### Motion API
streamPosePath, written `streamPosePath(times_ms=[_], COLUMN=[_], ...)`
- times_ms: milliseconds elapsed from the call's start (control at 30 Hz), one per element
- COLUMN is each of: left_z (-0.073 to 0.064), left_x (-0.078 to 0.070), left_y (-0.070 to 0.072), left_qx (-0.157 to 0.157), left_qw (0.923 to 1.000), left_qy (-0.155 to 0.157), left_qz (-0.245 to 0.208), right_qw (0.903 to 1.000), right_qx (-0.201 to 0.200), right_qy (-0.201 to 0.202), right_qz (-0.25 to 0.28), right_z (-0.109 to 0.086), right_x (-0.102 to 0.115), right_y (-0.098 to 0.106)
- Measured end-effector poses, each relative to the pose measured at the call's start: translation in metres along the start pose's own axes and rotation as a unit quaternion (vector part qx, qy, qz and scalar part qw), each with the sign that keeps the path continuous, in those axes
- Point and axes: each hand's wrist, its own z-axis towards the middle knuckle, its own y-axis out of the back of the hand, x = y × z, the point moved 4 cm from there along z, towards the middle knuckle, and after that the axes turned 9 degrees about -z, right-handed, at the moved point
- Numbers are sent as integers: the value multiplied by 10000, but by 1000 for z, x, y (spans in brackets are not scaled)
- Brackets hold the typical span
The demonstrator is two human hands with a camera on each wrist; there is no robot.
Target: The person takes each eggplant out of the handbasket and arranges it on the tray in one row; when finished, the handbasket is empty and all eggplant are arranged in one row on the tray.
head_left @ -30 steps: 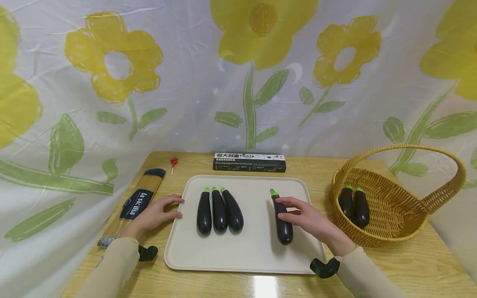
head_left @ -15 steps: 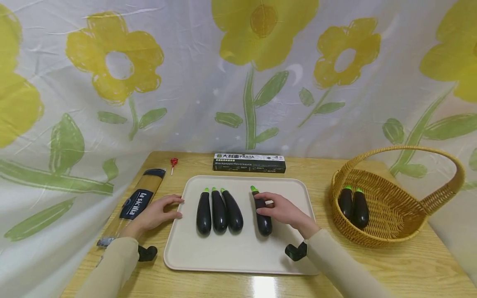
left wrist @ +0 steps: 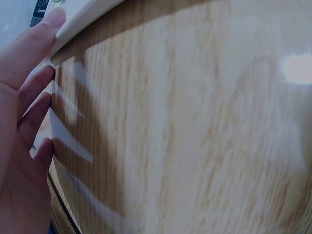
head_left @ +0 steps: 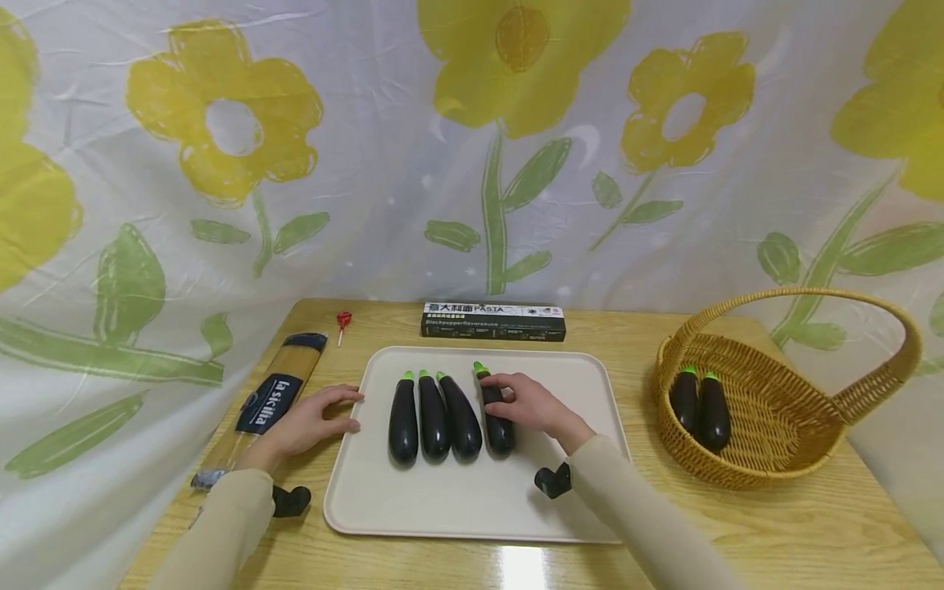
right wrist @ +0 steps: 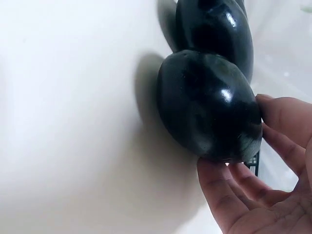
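Observation:
My right hand holds a dark eggplant with a green tip between thumb and fingers. It lies at the right end of a row on the cream tray, close beside three others: a left eggplant, a middle eggplant and a slanted eggplant. In the right wrist view, the gripped eggplant overlaps its neighbour; whether they touch is unclear. At the tray's left edge rests my left hand, fingers loosely bent. The left wrist view shows its thumb against the tray rim.
A wicker basket with a tall handle stands right of the tray, two eggplants inside. Behind the tray lies a black pasta box. A pasta packet and a red lollipop are on the left. A flowered curtain hangs behind.
My right hand has brought its eggplant leftward across the tray, from the right side to beside the row of three. The left hand has stayed at the tray edge.

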Motion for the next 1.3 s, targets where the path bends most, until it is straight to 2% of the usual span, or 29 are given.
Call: streamPosePath(times_ms=[267, 500, 700, 900, 1300], left_z=[0, 1, 2, 2, 2], left_x=[0, 2, 5, 5, 5], left_y=[1, 1, 0, 0, 0], left_qx=[22, 30, 68, 66, 9], left_qw=[10000, 10000, 9999, 9999, 9999], left_qy=[-2, 20, -47, -79, -118], left_qz=[-11, 36, 57, 50, 8], right_qw=[9998, 9997, 9996, 9989, 9988], right_qx=[45, 160, 215, 212, 174], right_qy=[203, -100, -19, -157, -154], right_qz=[-32, 145, 197, 378, 433], right_z=[-1, -10, -15, -16, -17], right_x=[7, 7, 5, 5, 10], right_y=[2, 1, -1, -3, -3])
